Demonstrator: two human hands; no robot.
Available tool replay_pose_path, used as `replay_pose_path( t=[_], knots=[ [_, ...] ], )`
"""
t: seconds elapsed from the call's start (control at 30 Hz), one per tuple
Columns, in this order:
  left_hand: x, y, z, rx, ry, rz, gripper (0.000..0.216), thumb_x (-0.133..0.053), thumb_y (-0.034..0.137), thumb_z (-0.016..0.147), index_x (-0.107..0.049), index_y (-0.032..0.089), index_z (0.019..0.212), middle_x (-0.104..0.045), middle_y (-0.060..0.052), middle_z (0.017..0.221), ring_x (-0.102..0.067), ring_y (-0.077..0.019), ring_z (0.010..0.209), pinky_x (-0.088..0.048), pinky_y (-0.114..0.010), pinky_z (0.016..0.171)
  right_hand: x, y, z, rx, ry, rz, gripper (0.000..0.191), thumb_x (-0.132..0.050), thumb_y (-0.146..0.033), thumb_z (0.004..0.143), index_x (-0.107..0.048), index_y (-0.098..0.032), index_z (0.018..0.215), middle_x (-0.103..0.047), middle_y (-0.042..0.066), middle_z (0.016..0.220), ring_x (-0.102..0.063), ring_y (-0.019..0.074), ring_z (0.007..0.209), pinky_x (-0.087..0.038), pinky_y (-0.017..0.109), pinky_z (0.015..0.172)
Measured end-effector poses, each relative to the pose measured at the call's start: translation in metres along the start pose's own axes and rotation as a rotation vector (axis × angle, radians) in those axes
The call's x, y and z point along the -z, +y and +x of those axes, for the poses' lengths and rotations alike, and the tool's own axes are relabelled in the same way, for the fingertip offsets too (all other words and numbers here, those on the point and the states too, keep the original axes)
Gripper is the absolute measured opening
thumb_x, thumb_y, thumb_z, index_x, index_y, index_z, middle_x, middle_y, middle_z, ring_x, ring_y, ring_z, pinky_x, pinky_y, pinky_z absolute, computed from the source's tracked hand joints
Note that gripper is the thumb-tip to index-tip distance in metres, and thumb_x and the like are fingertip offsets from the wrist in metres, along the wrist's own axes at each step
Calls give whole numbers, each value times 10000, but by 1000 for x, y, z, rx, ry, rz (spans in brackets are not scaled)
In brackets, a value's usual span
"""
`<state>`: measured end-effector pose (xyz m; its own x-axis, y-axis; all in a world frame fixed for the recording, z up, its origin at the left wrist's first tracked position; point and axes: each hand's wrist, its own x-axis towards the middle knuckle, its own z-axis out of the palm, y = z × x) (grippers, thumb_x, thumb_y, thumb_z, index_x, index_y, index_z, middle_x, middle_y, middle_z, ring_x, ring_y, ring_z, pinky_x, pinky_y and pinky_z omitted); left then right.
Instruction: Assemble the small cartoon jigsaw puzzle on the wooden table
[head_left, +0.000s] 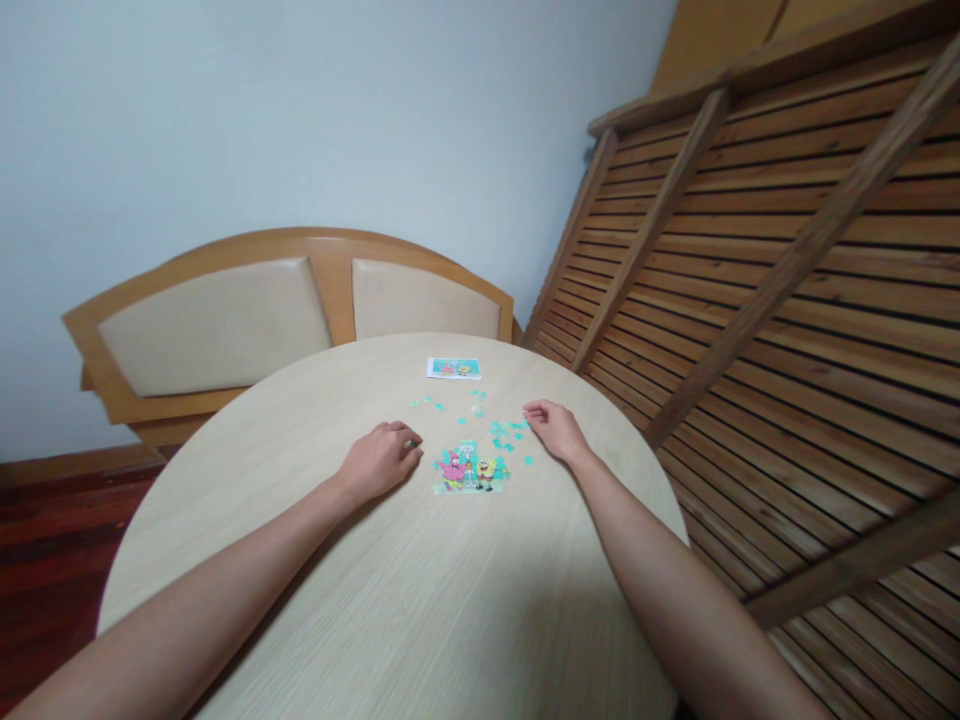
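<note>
Against a pale wall (pixel 225 120), works at a round surface (pixel 390 610). Rests left hand (pixel 384 458) beside the part-built puzzle (pixel 471 470), inward from the far edge; has right hand (pixel 556 430) by loose pieces (pixel 508 446). Cannot tell of anything pinched in either half-curled grip. Seems mid-assembly; calls for matching a piece to the ragged top.

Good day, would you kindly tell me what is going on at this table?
A person has both hands at a round table, around a partly assembled puzzle. The left hand is just left of the puzzle; the right hand is beside loose pieces. It is too small to tell whether either hand holds a piece. More pieces lie scattered behind the puzzle, and farther back lies a card with a similar picture.
</note>
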<state>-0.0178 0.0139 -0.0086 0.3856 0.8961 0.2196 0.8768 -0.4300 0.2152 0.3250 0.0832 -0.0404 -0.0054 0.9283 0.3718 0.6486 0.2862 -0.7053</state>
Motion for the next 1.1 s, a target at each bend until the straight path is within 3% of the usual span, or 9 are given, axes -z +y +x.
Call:
replay_pose_path(
  t=[0.17, 0.3, 0.53, 0.67, 0.9, 1.1],
  knots=[
    [1, 3, -1, 5, 3, -1, 317, -481, 361, 939, -704, 188, 1083, -662, -109, 1160, -612, -281, 1056, -503, -382, 876, -5, -22, -8, 164, -63, -222, 202, -616, -324, 877, -759, -201, 950, -746, 83, 1042, -657, 226, 1012, -463, 391, 986],
    [2, 7, -2, -28, 32, -47, 294, -505, 364, 929, -703, 186, 1055, -642, -114, 1150, -607, -276, 1042, -498, -391, 894, -13, -34, -13, 208, -125, -306, 217, -659, -380, 855, -770, -224, 956, -734, 72, 1065, -612, 237, 1046, -433, 396, 990],
    [9, 21, -4, -488, -66, -202, 278, -486, 318, 975, -696, 233, 1137, -668, -89, 1130, -604, -228, 1071, -457, -356, 975, -16, -39, -15, 197, -147, -316, 149, -672, -322, 838, -767, -223, 896, -743, 58, 1003, -604, 233, 1008, -434, 377, 953],
    [11, 24, -6, -617, -155, -180, 315, -484, 260, 969, -685, 254, 1211, -677, -87, 1177, -611, -235, 1104, -440, -356, 992, -15, -46, -17, 171, -134, -305, 122, -676, -275, 814, -761, -220, 882, -750, 53, 920, -616, 232, 960, -457, 358, 893],
    [14, 28, -10, -677, -220, -279, 318, -486, 265, 974, -686, 278, 1221, -671, -65, 1250, -611, -215, 1146, -436, -327, 1015, -19, -72, -28, 187, -223, 11, 224, -591, -237, 874, -745, -185, 1028, -750, 56, 951, -662, 188, 877, -485, 326, 857],
    [20, 11, -4, -507, -153, -251, 304, -429, 305, 1001, -722, 229, 1039, -721, -65, 1045, -646, -196, 983, -466, -302, 911, -38, -95, -41, 123, -334, 224, 168, -649, -230, 827, -722, -144, 951, -742, 62, 882, -676, 175, 820, -513, 294, 779]
  ],
)
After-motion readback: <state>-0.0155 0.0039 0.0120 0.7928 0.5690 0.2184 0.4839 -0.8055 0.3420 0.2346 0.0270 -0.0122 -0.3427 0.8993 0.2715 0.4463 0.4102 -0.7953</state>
